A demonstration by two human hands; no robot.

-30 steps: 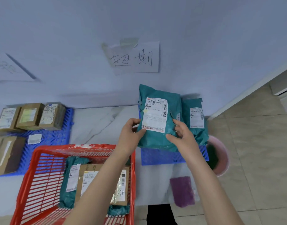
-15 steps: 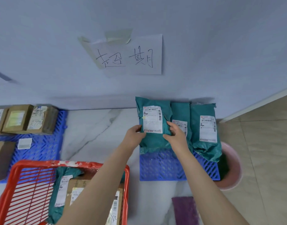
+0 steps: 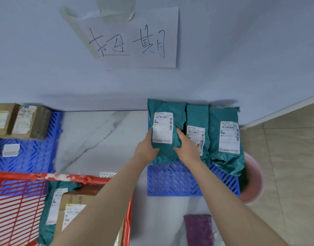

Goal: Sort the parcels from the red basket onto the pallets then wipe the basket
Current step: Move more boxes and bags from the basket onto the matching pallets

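Sitting on the blue pallet (image 3: 33,153) at the far left are brown boxes (image 3: 19,121). Below it is the red basket (image 3: 19,175), with a green pack (image 3: 48,210) and a brown box (image 3: 72,206) inside.

The left hand (image 3: 146,150) grips the left edge of a green parcel (image 3: 166,132). Its thumb lies on the front and its fingers are hidden behind. The right hand (image 3: 186,148) is wrapped round the right edge. The parcel stands upright between the two hands, at the back of a second blue pallet (image 3: 174,180), close to the wall.

Just beside it on the right stand two more green bags (image 3: 225,132), touching each other. A pink bucket (image 3: 255,174) sits past the pallet's right edge. A purple cloth (image 3: 198,228) lies on the floor near the right arm.
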